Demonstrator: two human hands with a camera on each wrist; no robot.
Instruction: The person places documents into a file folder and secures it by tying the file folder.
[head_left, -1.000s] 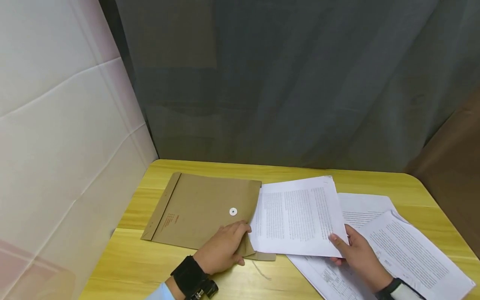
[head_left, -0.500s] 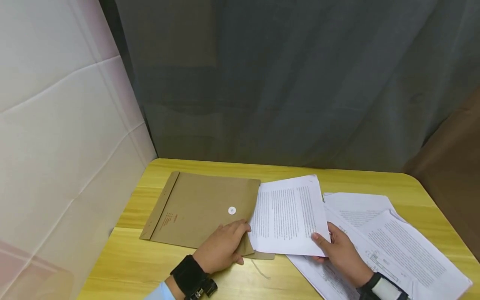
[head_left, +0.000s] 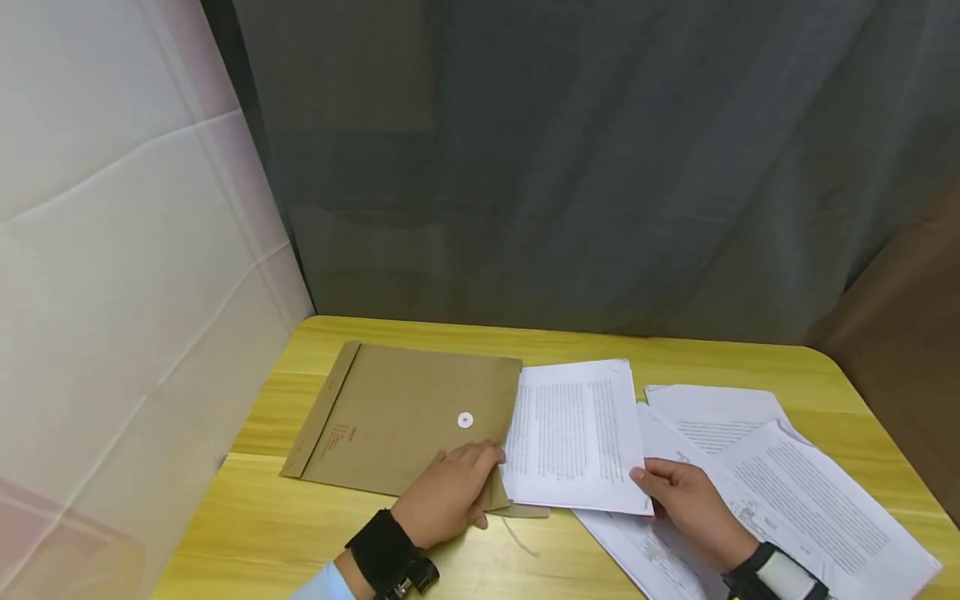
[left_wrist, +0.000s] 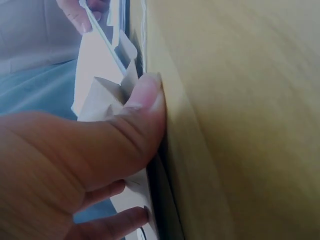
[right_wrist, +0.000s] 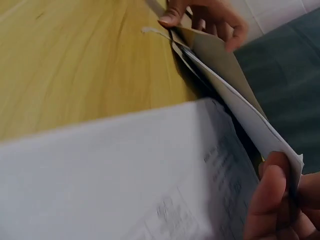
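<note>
left hand (head_left: pixel 450 496): gripping the open edge of the brown envelope (head_left: pixel 405 421), thumb and fingers curled round it
right hand (head_left: pixel 686 500): pinching the printed stack (head_left: pixel 573 433), its left edge entering the envelope mouth
envelope: lying flat on the yellow table (head_left: pixel 247 533)
loose sheets (head_left: pixel 795 492): lying beside the stack

Both hands (head_left: pixel 450 492) seemingly curled, thumbs pinching.

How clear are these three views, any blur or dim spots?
Head view: sharp and evenly lit, print on the paper stack visible but unreadable. Left wrist view: dim, the left hand fills the frame, the table soft. Right wrist view: the near loose sheet blurred, the right hand out of focus.
</note>
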